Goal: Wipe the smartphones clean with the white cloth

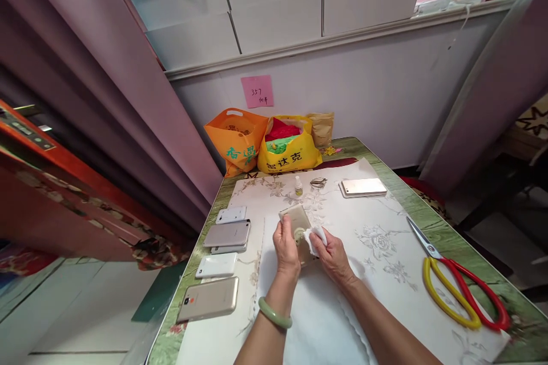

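Note:
My left hand (pixel 286 244) grips a gold-coloured smartphone (pixel 298 215) by its left edge, tilted above the table, with a pale round ring-like piece (pixel 298 234) on the face toward me. In my right hand (pixel 333 254) a bunched white tissue (pixel 315 238) is pinched, touching the phone's right side. Beyond the phone stand a small spray bottle (pixel 298 186) and a pair of folded glasses (pixel 318 182). My fingers hide part of the phone.
Several phones lie along the left edge, one a gold phone (pixel 209 299). Stacked phones (pixel 363 187) lie back right. Large scissors (pixel 454 285) with red and yellow handles rest at right. An orange bag (pixel 235 140) and a yellow bag (pixel 289 154) stand by the wall.

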Tool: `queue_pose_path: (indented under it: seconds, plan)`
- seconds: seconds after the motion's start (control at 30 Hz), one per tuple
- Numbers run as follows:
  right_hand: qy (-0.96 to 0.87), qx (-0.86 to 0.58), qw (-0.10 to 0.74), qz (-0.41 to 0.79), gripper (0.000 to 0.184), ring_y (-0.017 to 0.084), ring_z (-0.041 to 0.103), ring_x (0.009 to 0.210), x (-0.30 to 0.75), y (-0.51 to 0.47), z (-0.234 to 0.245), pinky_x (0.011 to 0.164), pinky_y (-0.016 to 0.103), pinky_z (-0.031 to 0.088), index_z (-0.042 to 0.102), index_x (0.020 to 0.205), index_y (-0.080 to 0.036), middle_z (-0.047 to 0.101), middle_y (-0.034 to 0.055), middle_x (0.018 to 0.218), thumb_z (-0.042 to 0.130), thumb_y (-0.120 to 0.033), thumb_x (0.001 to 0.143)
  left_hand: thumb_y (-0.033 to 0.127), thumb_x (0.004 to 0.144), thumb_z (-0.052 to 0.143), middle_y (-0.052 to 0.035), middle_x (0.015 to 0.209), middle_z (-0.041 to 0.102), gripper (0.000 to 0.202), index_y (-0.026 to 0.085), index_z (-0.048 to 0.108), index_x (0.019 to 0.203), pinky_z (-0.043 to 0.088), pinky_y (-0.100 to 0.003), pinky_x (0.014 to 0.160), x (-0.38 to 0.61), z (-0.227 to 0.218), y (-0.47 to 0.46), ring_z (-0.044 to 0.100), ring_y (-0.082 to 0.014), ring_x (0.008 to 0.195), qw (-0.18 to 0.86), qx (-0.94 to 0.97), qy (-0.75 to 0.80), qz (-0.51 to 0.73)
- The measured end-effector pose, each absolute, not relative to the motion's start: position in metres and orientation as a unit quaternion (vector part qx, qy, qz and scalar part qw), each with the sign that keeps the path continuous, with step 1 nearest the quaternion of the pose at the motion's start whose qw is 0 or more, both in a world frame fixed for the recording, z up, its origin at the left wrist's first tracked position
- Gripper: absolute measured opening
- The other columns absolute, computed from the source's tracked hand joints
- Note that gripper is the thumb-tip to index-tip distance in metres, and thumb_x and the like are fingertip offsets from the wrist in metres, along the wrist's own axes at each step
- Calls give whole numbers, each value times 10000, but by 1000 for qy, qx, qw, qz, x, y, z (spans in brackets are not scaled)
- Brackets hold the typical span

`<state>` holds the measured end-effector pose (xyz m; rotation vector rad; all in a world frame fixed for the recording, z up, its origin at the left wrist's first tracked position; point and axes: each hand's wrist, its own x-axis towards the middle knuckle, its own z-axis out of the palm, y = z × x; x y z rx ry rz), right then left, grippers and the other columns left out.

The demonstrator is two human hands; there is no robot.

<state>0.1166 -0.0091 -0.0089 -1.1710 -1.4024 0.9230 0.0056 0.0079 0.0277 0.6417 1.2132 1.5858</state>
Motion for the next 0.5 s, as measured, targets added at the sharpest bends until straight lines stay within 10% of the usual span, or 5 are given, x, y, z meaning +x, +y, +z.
queue_pose_path:
  seconds: [0.5]
  plan:
    - [-430, -477, 595, 483, 455, 155, 464, 644, 119, -1, -18, 629, 256, 426, 600, 780, -182, 546, -11, 672, 556, -630, 845, 613, 753, 653, -1, 569, 543, 448, 179, 627, 649, 369, -236, 533, 5, 38, -2, 454, -130, 549, 453, 506, 551, 485]
